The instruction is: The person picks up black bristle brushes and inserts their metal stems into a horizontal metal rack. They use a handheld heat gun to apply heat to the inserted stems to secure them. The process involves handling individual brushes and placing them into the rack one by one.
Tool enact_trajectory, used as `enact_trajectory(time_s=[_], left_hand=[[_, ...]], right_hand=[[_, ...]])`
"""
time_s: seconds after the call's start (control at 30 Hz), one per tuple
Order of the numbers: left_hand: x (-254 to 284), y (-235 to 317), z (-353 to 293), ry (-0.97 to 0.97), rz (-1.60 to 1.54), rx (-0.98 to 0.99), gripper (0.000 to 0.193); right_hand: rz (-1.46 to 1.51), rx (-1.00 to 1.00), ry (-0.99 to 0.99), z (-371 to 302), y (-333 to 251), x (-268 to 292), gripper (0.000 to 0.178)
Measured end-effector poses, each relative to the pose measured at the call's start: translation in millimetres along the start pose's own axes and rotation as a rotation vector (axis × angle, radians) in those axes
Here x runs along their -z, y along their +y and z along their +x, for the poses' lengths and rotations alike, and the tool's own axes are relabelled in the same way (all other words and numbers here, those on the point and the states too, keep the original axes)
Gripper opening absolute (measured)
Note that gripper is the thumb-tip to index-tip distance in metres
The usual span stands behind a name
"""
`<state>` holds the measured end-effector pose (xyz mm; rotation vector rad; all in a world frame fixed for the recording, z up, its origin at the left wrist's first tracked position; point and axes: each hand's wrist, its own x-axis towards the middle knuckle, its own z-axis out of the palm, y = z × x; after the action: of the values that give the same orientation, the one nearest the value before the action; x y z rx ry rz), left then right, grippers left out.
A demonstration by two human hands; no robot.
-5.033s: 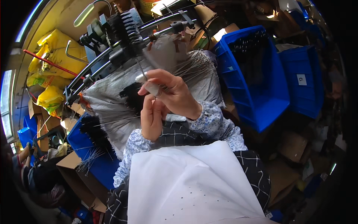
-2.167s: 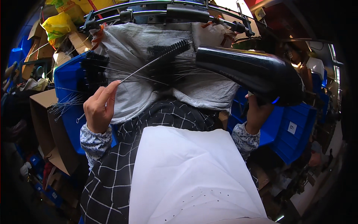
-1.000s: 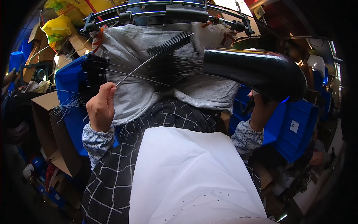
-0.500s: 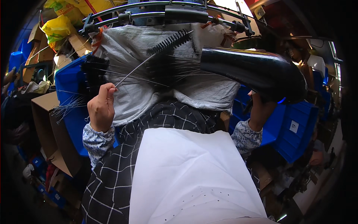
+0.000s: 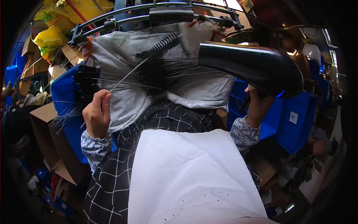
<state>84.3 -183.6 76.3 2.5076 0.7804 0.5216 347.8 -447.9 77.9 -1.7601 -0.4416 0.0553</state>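
Between thumb and fingers, my left hand (image 5: 97, 115) pinches the twisted wire stem of a black bristle brush (image 5: 159, 47). The brush slants up to the right, its bristled end over a grey-white cloth (image 5: 123, 43). My right hand (image 5: 258, 106) is wrapped round the handle of a black hair dryer (image 5: 250, 65), whose nozzle points left toward the brushes. Under the held brush lies a bundle of black wire brushes (image 5: 154, 74) on the cloth, thin stems fanning right. More black bristles (image 5: 86, 80) lie at the cloth's left edge.
Blue bins stand on the left (image 5: 67, 108) and right (image 5: 296, 121). An open cardboard box (image 5: 52, 142) sits beside the left bin. Curved metal rails (image 5: 171, 15) cross behind the cloth. Yellow bags (image 5: 50, 41) lie at the far left. A white sheet (image 5: 194, 168) covers my lap.
The whole view has shifted slightly, so the cloth and rails sit further left. Both hands keep their grips; brush and hair dryer stay at nearly the same angles.
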Motion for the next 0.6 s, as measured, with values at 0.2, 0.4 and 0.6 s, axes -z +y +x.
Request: enact_trajectory(time_s=[0.2, 0.4, 0.6], left_hand=[[-1.8, -1.4, -4.2, 0.008, -0.04, 0.027, 0.007], [-11.2, -0.3, -7.9, 0.0, -0.112, 0.052, 0.014], [-20.3, 3.3, 6.4, -0.064, -0.194, 0.109, 0.01]], right_hand=[[0.052, -0.098, 0.08, 24.8, 7.0, 25.7, 0.022], [0.325, -0.096, 0.233, 97.0, 50.3, 101.6, 0.017], [0.373, -0.242, 0.469, 162.0, 155.6, 147.1, 0.013]])
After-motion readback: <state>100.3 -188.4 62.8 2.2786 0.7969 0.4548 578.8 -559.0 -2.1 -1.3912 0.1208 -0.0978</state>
